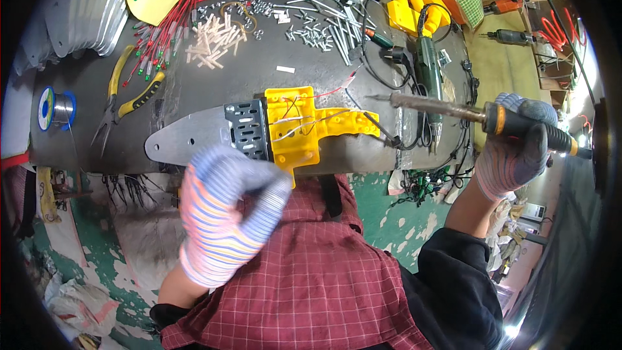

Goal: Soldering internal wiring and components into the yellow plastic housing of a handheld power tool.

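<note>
My right hand [516, 149], in a striped glove, grips a soldering iron [447, 107] by its black handle, its tip pointing left above the bench. The curled fingers of my left hand [233, 214], also gloved, meet in a pinch at the bench's near edge; what they hold, if anything, is hidden. Just beyond it lies an open yellow plastic housing [299, 146] with a side handle and red, white and brown wires inside. A black slotted plate and a flat grey metal blade [188, 137] extend from its left. A black cable [382, 131] reaches the handle end.
Yellow-handled pliers [113, 100] and a solder spool [63, 109] lie left. Beyond are red-wired indicator lights [170, 31], pale sleeves [214, 42] and screws [314, 35]. A green screwdriver-like power tool [429, 78] and looped cables lie right.
</note>
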A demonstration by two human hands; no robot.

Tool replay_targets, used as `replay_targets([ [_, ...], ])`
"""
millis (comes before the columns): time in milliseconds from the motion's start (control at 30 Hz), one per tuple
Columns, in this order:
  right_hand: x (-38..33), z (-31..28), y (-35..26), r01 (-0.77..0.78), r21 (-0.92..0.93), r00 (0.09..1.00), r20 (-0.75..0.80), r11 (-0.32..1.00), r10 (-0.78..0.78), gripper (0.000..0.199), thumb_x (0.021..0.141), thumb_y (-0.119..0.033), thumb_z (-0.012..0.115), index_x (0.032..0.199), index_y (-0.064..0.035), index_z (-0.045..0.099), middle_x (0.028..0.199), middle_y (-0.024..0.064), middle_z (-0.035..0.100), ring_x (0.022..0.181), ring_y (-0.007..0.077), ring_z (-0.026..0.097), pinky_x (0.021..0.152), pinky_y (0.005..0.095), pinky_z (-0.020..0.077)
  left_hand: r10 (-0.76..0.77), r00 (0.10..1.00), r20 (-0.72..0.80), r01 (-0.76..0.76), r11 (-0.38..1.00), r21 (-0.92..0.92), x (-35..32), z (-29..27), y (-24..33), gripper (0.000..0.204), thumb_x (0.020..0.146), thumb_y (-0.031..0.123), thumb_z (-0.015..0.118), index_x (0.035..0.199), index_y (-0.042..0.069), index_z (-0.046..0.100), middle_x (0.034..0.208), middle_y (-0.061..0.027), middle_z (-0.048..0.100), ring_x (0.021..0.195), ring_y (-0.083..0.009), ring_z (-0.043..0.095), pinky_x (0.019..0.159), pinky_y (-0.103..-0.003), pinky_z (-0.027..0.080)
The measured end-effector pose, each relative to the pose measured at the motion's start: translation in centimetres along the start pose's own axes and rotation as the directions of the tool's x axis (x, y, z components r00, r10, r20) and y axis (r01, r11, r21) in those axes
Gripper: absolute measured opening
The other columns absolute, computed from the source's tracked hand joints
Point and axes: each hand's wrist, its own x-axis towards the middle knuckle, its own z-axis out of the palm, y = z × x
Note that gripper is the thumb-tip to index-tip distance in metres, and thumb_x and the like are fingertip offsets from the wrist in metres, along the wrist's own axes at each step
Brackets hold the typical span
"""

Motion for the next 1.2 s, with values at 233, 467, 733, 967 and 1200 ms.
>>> replay_targets([
  [233, -2.5, 2.4, 1.6, 0.0, -0.077, 0.998, 0.068, 0.997, 0.005, 0.034, 0.078, -0.014, 0.077, 0.104, -0.004, 0.057, 0.096, 0.0084, 0.06, 0.091, 0.0223, 0.059, 0.087, 0.0402, 0.0483, 0.206, 0.978, -0.028, -0.179, 0.906, 0.383, -1.6, 3.1, -2.0, 0.022, 0.069, 0.015, 0.08, 0.084, 0.014, 0.064, 0.076, -0.0052, 0.054, 0.072, -0.0269, 0.055, 0.066, -0.041, 0.039],
  [467, -2.8, 4.5, 1.6, 0.025, -0.106, 0.999, 0.043, 0.994, -0.021, 0.034, 0.078, -0.023, 0.075, 0.098, -0.0009, 0.059, 0.088, 0.007, 0.055, 0.081, 0.0211, 0.055, 0.08, 0.0389, 0.0468, 0.26, 0.964, -0.051, -0.21, 0.867, 0.452, -1.1, 3.4, -2.4, 0.022, 0.07, 0.01, 0.079, 0.086, 0.01, 0.064, 0.077, -0.005, 0.058, 0.07, -0.0258, 0.054, 0.068, -0.041, 0.039],
  [733, -2.7, 4.3, 1.4, 0.02, -0.203, 0.979, 0.202, 0.979, 0.022, 0.045, 0.076, -0.021, 0.083, 0.11, -0.0045, 0.057, 0.095, 0.0075, 0.062, 0.087, 0.0194, 0.06, 0.086, 0.0351, 0.0492, 0.32, 0.944, -0.076, -0.244, 0.838, 0.488, -1.0, 3.8, -3.5, 0.025, 0.066, 0.017, 0.079, 0.086, 0.014, 0.063, 0.078, -0.0049, 0.054, 0.07, -0.0268, 0.054, 0.064, -0.042, 0.039],
  [967, -4.0, 2.4, 2.6, 0.054, -0.376, 0.996, 0.08, 0.925, -0.025, 0.053, 0.072, -0.028, 0.086, 0.109, -0.0058, 0.055, 0.097, 0.0063, 0.063, 0.09, 0.0179, 0.062, 0.088, 0.0337, 0.0493, 0.315, 0.947, -0.065, -0.243, 0.833, 0.497, -0.9, 3.8, -3.6, 0.027, 0.065, 0.018, 0.078, 0.087, 0.014, 0.063, 0.08, -0.0053, 0.054, 0.073, -0.0269, 0.054, 0.067, -0.043, 0.039],
  [1200, -2.4, 4.2, 1.2, 0.108, -0.266, 0.965, 0.26, 0.958, -0.036, 0.047, 0.072, -0.028, 0.086, 0.102, -0.0051, 0.059, 0.092, 0.0076, 0.065, 0.089, 0.0203, 0.063, 0.09, 0.0377, 0.0481, 0.284, 0.956, -0.068, -0.216, 0.843, 0.493, -0.9, 4.0, -3.0, 0.024, 0.068, 0.009, 0.08, 0.086, 0.012, 0.064, 0.078, -0.005, 0.056, 0.072, -0.027, 0.054, 0.07, -0.042, 0.039],
])
